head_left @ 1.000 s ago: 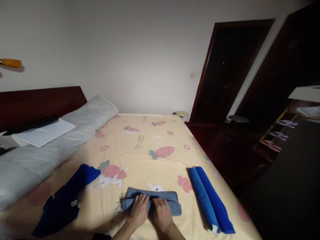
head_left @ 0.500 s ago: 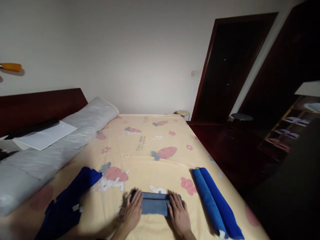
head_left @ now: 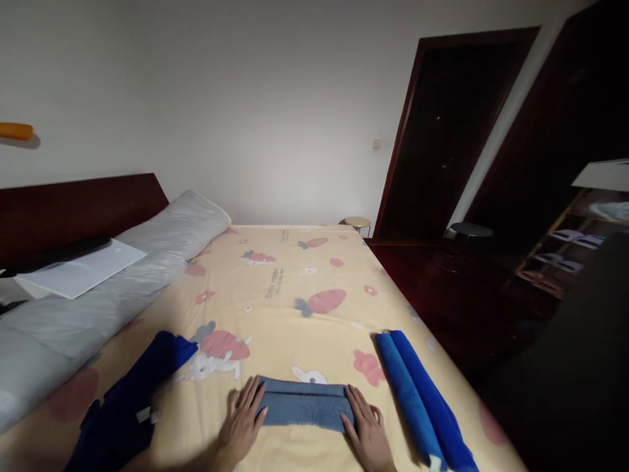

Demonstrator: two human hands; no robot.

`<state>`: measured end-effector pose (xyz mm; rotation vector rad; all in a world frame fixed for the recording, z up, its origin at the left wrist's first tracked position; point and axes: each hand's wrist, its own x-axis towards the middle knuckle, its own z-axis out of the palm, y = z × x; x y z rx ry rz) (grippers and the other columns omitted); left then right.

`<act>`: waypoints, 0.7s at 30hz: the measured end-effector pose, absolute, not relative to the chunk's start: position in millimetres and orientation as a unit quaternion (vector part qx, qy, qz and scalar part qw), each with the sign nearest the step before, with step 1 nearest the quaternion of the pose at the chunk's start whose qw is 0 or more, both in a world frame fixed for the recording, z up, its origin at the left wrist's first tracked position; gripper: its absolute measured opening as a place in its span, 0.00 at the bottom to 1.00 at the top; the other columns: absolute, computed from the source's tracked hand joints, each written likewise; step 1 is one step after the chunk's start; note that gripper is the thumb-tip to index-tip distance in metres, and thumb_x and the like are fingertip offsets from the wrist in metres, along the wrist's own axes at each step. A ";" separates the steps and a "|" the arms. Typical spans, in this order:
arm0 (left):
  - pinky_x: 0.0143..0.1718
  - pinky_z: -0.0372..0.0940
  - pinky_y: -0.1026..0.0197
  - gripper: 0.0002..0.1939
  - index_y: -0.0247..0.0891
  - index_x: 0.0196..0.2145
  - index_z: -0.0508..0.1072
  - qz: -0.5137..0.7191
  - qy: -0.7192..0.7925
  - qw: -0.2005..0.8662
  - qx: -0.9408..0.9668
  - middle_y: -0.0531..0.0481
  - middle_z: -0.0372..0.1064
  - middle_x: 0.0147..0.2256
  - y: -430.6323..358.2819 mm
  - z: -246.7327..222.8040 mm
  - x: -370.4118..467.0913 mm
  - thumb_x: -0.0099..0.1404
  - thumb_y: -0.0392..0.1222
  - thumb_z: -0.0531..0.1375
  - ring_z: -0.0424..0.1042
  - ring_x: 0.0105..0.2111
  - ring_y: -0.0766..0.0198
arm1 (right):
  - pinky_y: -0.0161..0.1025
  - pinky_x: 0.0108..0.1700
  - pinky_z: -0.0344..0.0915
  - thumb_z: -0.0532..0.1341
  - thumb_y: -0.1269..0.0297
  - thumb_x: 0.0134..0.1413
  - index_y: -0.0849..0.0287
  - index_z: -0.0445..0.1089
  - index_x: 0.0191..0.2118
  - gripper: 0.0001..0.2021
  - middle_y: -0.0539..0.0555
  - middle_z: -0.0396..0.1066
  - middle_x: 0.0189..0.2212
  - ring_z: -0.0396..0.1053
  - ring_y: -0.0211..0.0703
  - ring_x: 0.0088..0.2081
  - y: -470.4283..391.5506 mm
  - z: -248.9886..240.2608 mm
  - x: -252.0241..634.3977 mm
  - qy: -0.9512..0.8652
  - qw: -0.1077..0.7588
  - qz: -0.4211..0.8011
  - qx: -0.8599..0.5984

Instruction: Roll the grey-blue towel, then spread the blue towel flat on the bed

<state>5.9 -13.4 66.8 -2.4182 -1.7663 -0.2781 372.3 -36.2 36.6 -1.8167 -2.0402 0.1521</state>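
A grey-blue towel (head_left: 304, 405), folded into a long narrow strip with a crease along it, lies flat near the front of the bed. My left hand (head_left: 243, 416) rests on its left end, fingers stretched out. At the right end, my right hand (head_left: 367, 425) lies with its fingers extended over the edge, the thumb apart. Two rolled blue towels, a lighter one (head_left: 405, 393) and a darker one (head_left: 432, 400), lie side by side to the right. On the left is a crumpled dark blue cloth (head_left: 128, 400) with a white tag.
A yellow patterned sheet (head_left: 275, 328) covers the bed. A grey rolled quilt (head_left: 162, 242) lies along the headboard (head_left: 83, 200), with a white flat board (head_left: 83, 265) on it. Stools (head_left: 358, 223) and a shelf rack (head_left: 565, 242) stand beyond the bed.
My hands have moved apart, outward to the two ends of the towel. More of the strip shows between them, and it looks longer and flatter.
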 end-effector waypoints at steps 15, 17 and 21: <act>0.64 0.48 0.53 0.37 0.52 0.60 0.60 -0.029 -0.568 -0.032 -0.822 0.55 0.65 0.60 -15.5 76.2 25.3 0.56 0.25 0.46 0.61 0.59 0.62 | 0.46 0.58 0.58 0.52 0.67 0.55 0.52 0.58 0.62 0.27 0.55 0.67 0.59 0.66 0.49 0.57 -45.9 36.6 341.6 -0.792 0.234 0.020 -0.563; 0.65 0.45 0.51 0.31 0.48 0.56 0.66 -0.029 -0.575 -0.059 -0.816 0.51 0.70 0.55 -3.9 90.5 31.7 0.58 0.28 0.46 0.62 0.58 0.61 | 0.49 0.59 0.56 0.53 0.70 0.50 0.55 0.67 0.55 0.25 0.56 0.72 0.53 0.68 0.50 0.53 -36.6 57.2 340.5 -0.781 0.215 0.067 -0.582; 0.65 0.45 0.46 0.26 0.43 0.51 0.69 -0.006 -0.610 -0.094 -0.787 0.47 0.72 0.52 13.4 107.4 44.9 0.59 0.28 0.44 0.64 0.57 0.59 | 0.50 0.57 0.57 0.51 0.75 0.42 0.57 0.70 0.50 0.27 0.56 0.73 0.52 0.68 0.50 0.52 -16.8 98.5 331.0 -0.745 0.170 0.126 -0.633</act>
